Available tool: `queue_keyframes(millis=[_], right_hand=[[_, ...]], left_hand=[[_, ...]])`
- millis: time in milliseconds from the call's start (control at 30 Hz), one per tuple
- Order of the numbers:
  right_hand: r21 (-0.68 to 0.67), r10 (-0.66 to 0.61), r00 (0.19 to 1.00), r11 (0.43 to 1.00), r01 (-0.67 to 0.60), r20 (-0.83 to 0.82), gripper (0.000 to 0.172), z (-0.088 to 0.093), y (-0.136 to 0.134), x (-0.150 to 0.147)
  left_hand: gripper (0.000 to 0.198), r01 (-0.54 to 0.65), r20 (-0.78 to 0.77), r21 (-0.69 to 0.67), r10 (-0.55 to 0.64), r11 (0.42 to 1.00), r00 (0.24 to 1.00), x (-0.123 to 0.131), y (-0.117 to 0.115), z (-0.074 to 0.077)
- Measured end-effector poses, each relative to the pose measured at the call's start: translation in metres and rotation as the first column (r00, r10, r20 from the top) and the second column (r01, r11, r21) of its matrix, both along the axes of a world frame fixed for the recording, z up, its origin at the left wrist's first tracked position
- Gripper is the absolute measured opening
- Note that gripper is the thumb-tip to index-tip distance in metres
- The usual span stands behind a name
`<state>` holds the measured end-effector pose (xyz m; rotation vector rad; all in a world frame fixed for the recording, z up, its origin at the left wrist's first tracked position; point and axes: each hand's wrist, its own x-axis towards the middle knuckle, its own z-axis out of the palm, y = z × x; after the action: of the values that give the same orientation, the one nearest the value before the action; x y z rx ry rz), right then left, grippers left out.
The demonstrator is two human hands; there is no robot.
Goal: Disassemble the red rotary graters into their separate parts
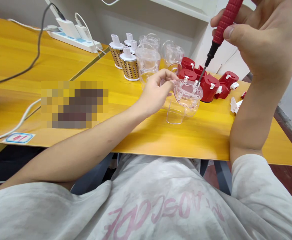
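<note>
Currently: right hand (pixel 265 43), fingers gripping red screwdriver (pixel 225 25); left hand (pixel 155 91), fingers closed on clear plastic cup (pixel 188 95). Risk: a slipping tip (pixel 202 74) could scratch the cup.

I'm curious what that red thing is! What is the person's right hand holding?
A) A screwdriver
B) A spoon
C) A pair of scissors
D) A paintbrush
A. The right hand grips a red-handled screwdriver, and its thin metal shaft points down at the clear plastic housing that the left hand is holding.
</note>
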<state>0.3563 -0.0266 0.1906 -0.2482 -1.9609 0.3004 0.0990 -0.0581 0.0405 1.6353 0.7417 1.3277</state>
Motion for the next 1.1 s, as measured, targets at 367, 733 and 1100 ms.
queue_keyframes(millis=[367,733,1100], right_hand=[[-0.021,0.039,0.999,0.999,-0.038,0.024,0.062,0.005,-0.008,0.0],[0.006,-0.011,0.999,1.0,0.011,0.048,0.063,0.005,-0.01,0.001],[0.049,0.101,0.995,0.994,-0.1,-0.012,0.075,-0.001,0.001,-0.005]], left_hand=[[0.007,-0.019,-0.003,0.007,0.019,1.0,1.0,0.001,0.001,0.0],[0.009,-0.001,-0.01,0.018,0.001,1.0,1.0,0.0,0.003,-0.004],[0.007,-0.016,-0.017,0.01,0.016,1.0,1.0,0.0,0.001,0.0]])
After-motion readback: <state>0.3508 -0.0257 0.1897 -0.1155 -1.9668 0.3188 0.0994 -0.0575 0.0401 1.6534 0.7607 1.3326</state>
